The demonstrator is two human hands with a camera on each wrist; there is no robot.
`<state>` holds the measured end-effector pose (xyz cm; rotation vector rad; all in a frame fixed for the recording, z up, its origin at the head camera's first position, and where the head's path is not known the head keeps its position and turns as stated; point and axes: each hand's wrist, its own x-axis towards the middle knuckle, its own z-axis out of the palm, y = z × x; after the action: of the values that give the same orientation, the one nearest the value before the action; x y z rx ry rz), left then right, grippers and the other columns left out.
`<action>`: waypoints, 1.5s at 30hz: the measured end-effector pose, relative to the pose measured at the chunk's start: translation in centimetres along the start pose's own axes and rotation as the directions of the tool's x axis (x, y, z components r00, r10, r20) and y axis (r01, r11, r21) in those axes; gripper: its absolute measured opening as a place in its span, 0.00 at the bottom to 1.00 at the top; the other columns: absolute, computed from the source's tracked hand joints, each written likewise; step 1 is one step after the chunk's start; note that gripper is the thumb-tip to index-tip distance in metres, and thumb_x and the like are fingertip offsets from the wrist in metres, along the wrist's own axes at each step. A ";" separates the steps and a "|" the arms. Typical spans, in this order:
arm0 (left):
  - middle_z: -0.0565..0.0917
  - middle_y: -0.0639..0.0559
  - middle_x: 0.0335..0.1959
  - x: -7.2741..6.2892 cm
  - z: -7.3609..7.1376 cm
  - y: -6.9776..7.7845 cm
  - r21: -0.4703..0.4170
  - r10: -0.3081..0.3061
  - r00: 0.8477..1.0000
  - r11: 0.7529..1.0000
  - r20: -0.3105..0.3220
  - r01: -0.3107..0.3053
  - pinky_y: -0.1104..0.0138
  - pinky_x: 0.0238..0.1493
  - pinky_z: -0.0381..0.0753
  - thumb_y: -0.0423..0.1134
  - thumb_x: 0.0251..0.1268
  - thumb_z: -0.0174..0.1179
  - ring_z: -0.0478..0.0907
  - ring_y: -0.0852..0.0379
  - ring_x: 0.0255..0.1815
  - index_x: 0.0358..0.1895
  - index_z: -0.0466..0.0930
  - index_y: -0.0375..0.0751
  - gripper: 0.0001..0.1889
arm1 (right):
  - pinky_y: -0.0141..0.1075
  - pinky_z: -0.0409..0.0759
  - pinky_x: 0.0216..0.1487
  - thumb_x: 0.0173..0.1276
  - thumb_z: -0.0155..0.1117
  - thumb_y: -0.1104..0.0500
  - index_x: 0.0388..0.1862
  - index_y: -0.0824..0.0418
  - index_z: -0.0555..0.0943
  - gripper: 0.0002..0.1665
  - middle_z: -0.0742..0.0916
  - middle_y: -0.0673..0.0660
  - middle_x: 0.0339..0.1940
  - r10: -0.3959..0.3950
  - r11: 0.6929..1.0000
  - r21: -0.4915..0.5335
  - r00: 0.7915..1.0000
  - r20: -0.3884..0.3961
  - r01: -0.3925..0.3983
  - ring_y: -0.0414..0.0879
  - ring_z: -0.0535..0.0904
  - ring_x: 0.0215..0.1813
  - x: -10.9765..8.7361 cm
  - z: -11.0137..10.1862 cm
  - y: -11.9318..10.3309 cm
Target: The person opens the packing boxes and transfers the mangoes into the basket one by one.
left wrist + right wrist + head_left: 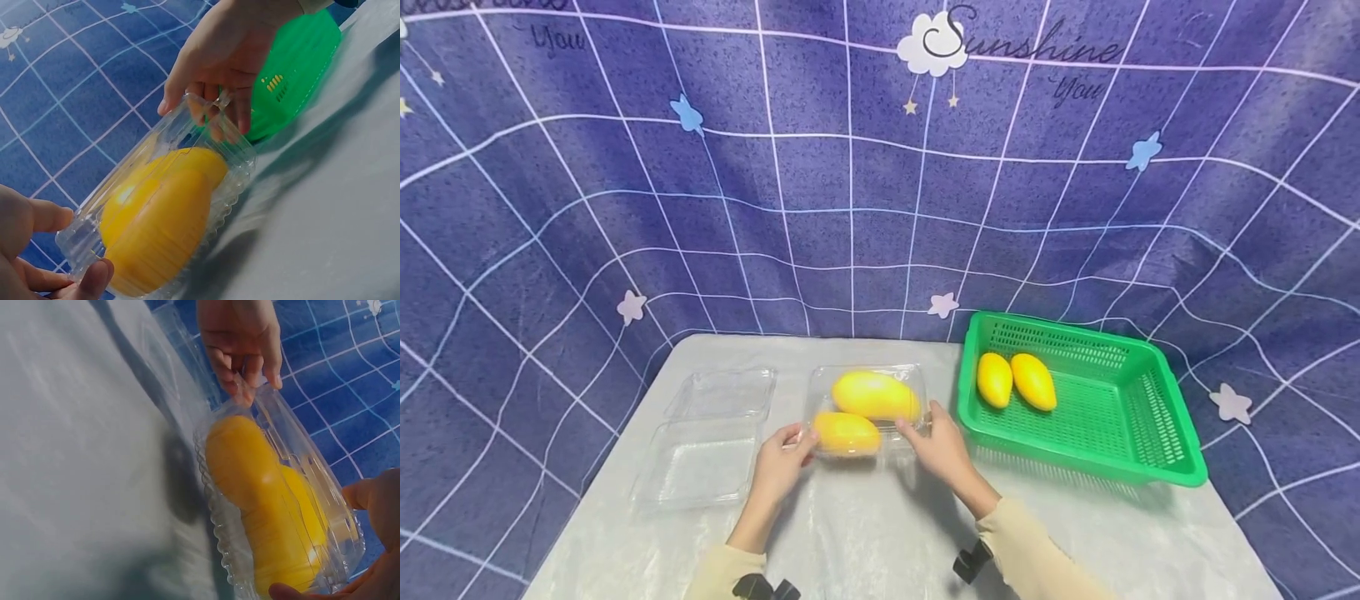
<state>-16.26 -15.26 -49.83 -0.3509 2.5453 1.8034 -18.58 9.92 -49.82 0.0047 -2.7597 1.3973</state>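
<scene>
A clear plastic clamshell box [816, 385] with two yellow mangoes [875, 396] inside is held between my hands, near the middle of the table. My left hand [780, 462] grips its left end, thumb and fingers at the corner. At the other end, my right hand [943, 446] pinches the box edge. In the left wrist view the clear plastic [125, 162] stretches over the mangoes [164, 219], which lie side by side. The right wrist view has the box's ridged rim [215, 531] along one side, with a shadow on the table below it.
A second clear plastic box [703, 458] lies opened out on the table [842, 533] at the left. To the right stands a green perforated basket [1086, 467] with two more mangoes [1032, 382] in it. A blue-purple gridded curtain [880, 208] hangs behind the table.
</scene>
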 end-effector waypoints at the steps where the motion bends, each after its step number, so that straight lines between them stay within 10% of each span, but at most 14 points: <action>1: 0.77 0.26 0.56 -0.2 -0.1 -0.1 -0.003 -0.004 1.000 1.000 -0.005 0.004 0.63 0.44 0.86 0.44 0.68 0.60 0.86 0.47 0.38 0.64 0.67 0.23 0.31 | 0.58 0.73 0.65 0.65 0.63 0.41 0.69 0.77 0.62 0.49 0.78 0.75 0.60 -0.004 1.000 0.004 1.000 0.006 0.004 0.68 0.74 0.62 -0.3 -0.1 0.0; 16: 0.78 0.27 0.53 -1.5 0.6 -1.9 -0.067 -0.048 0.999 0.997 -0.020 0.047 0.70 0.37 0.86 0.44 0.66 0.62 0.84 0.55 0.34 0.63 0.67 0.22 0.31 | 0.51 0.82 0.49 0.64 0.66 0.42 0.66 0.75 0.66 0.46 0.84 0.65 0.47 -0.001 1.000 0.029 0.999 0.046 0.000 0.56 0.81 0.47 -2.1 0.2 2.0; 27: 0.75 0.25 0.57 -2.0 1.0 -2.4 -0.114 -0.079 0.997 0.991 -0.027 0.075 0.70 0.35 0.85 0.43 0.66 0.61 0.84 0.53 0.36 0.65 0.65 0.23 0.31 | 0.53 0.80 0.56 0.64 0.64 0.39 0.68 0.76 0.64 0.50 0.83 0.63 0.47 -0.017 1.000 0.011 0.999 0.051 0.016 0.56 0.80 0.51 -2.5 0.3 2.8; 45: 0.79 0.31 0.50 -2.1 1.2 -2.8 -0.179 -0.151 0.988 0.973 -0.021 0.145 0.74 0.32 0.84 0.45 0.67 0.62 0.82 0.58 0.31 0.66 0.63 0.26 0.33 | 0.31 0.76 0.35 0.58 0.71 0.42 0.60 0.70 0.75 0.41 0.80 0.58 0.43 -0.106 0.991 -0.083 0.994 0.030 0.108 0.50 0.79 0.40 -2.7 -1.0 3.1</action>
<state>-13.86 -14.61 -52.56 -0.5629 2.3140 1.9873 -15.96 12.52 -51.84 0.1661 -2.7899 1.2636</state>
